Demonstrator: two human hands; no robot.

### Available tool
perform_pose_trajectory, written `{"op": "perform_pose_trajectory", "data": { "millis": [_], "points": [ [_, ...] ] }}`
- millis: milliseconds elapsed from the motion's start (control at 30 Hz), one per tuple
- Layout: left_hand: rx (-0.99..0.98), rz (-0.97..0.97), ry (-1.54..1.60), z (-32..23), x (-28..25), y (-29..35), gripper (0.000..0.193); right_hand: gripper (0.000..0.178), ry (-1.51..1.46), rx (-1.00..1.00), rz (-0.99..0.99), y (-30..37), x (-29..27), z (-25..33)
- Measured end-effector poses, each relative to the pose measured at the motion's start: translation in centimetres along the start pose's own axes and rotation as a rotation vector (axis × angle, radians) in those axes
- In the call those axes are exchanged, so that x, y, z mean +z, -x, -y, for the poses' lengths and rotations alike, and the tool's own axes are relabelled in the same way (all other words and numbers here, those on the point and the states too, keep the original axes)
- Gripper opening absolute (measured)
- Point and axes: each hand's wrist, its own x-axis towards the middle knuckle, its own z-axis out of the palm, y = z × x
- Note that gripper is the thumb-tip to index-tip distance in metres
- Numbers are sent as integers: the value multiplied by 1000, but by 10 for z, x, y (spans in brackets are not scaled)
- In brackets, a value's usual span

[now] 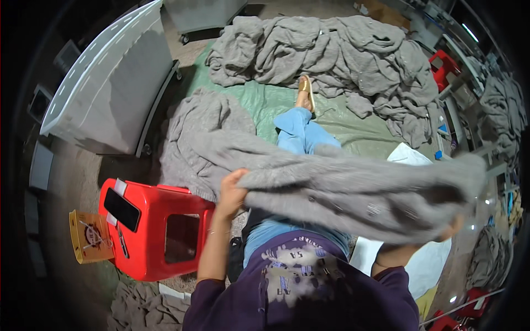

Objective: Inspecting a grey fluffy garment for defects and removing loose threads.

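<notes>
A grey knitted cardigan (337,193) with a few dark buttons is stretched across my lap, blurred by motion toward its right end. My left hand (233,193) is closed on its left part, near my waist. At the right end, my right hand (450,229) grips the lower edge of the knit, with most of its fingers covered by the cloth. The cardigan's upper left part reaches toward a pile of similar grey knitwear (204,121) on the left, and I cannot tell where one stops and the other starts.
A red plastic stool (149,243) at the left bears a black phone (122,209) and a small tool (122,243). Beyond it stands a large white wheeled bin (116,88). A long heap of grey knits (331,52) lies on a green sheet (265,110) past my outstretched leg.
</notes>
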Motion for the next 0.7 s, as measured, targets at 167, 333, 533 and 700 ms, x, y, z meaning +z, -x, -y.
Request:
{"op": "perform_pose_trajectory", "data": {
  "millis": [167,333,533,700],
  "points": [
    [274,585,119,-114,-24,15,10,41,-392,189,113,-105,31,-9],
    [24,23,-434,-41,-13,-20,22,54,-107,442,667,-54,101,-27],
    [84,-59,-825,56,2,7,38,51,80,162,505,92,151,-89],
    [314,-251,-1008,62,18,27,41,59,301,14,525,83,144,-54]
  ]
}}
